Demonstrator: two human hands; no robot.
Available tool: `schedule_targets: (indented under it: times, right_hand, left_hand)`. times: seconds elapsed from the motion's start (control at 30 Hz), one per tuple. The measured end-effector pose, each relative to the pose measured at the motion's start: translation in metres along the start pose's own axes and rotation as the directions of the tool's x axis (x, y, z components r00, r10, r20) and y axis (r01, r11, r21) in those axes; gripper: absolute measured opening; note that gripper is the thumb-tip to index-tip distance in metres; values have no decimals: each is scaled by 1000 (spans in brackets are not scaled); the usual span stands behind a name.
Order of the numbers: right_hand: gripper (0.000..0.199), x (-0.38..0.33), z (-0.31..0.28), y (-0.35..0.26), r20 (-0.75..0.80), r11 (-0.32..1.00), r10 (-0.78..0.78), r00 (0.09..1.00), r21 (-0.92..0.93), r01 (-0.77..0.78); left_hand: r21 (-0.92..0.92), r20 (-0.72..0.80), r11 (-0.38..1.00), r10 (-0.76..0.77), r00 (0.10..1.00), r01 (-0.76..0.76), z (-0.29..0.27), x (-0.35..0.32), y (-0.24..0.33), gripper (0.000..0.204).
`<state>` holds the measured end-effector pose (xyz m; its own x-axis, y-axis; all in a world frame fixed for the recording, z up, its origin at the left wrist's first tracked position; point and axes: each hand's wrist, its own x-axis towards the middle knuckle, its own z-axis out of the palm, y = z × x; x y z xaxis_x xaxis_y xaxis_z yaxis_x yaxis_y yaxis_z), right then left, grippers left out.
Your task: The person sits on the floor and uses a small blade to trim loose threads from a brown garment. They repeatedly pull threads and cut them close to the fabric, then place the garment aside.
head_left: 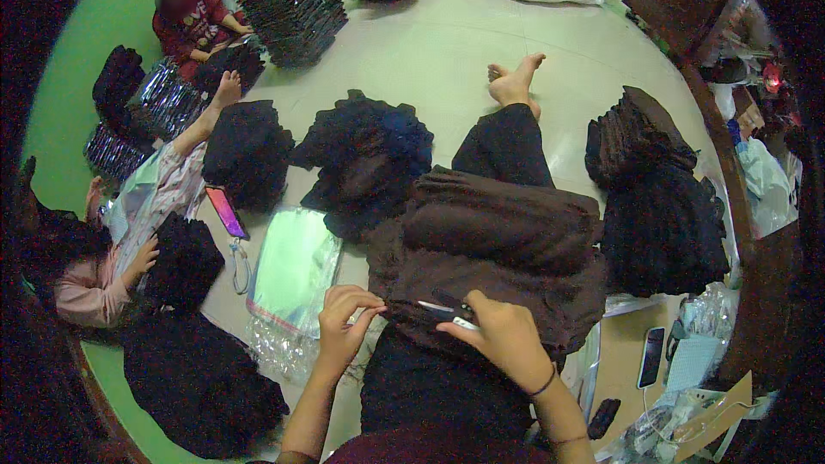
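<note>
A dark brown folded garment [507,223] lies across my lap and outstretched leg, its thick upper fold bulging. My right hand [507,335] grips a pair of small scissors [436,307] with a white handle part, held over the lower part of the cloth. The blades point left, toward my other hand. With thumb and fingertips pinched together, my left hand [348,322] is at the cloth's left edge. Whatever lies between those fingertips is too small to make out.
Dark cloth piles [365,150] lie ahead, with another stack [657,206] at right. Clear plastic bags [296,262] and a lit phone [225,210] are left; a second phone [651,357] lies right. One person [103,292] sits close left, another [193,21] farther back beside packed stacks [292,9].
</note>
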<state>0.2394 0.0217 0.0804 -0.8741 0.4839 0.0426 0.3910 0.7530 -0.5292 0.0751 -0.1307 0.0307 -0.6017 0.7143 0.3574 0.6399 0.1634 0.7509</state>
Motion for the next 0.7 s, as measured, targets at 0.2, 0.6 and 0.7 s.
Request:
schedule_targets:
  times: [0.2,0.6,0.7]
  right_hand:
    - [33,4,33,-8,4,989,-140,990,-40,140]
    - [27,17,47,-8,28,972,-221,975,-82,222]
    - [28,17,45,-8,86,972,-214,973,-78,221]
  left_hand:
    - [-23,-9,998,-56,998,56,0,-4,0,6]
    - [-85,12,993,-83,997,83,-1,-4,3,5]
    - [-51,24,995,-86,996,87,-6,-7,0,4]
